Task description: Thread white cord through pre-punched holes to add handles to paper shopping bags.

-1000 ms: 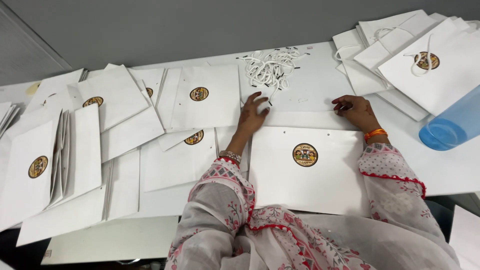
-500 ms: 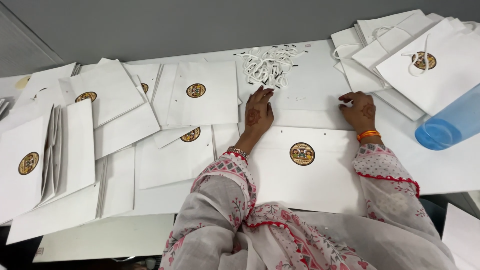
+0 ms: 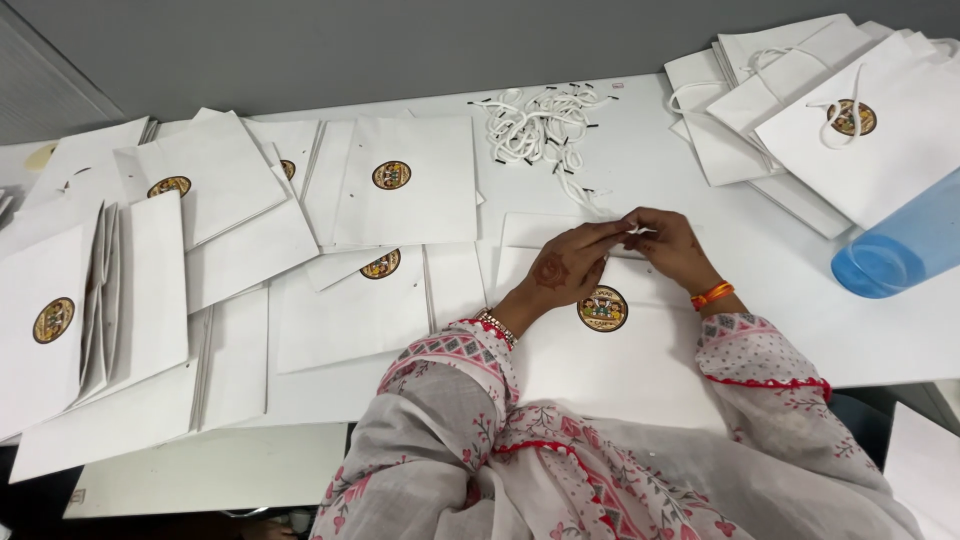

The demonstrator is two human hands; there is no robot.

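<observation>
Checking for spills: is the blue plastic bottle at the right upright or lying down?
Lying down: the blue plastic bottle rests on its side across the white table.

The blue bottle (image 3: 905, 245) is cut off by the right edge. Whatever the fingers (image 3: 612, 236) pinch is too small to tell. Sleeves hide the lower part of the nearest white bag (image 3: 620, 350).

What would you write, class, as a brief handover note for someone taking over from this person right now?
Left hand and right hand meet, fingertips together, over the top edge of a flat white paper bag; what they pinch is too small to tell.
Loose white cord handles lie behind it.
Done: bags with handles stacked at the right.
Left: flat bags without handles spread at the left.
</observation>
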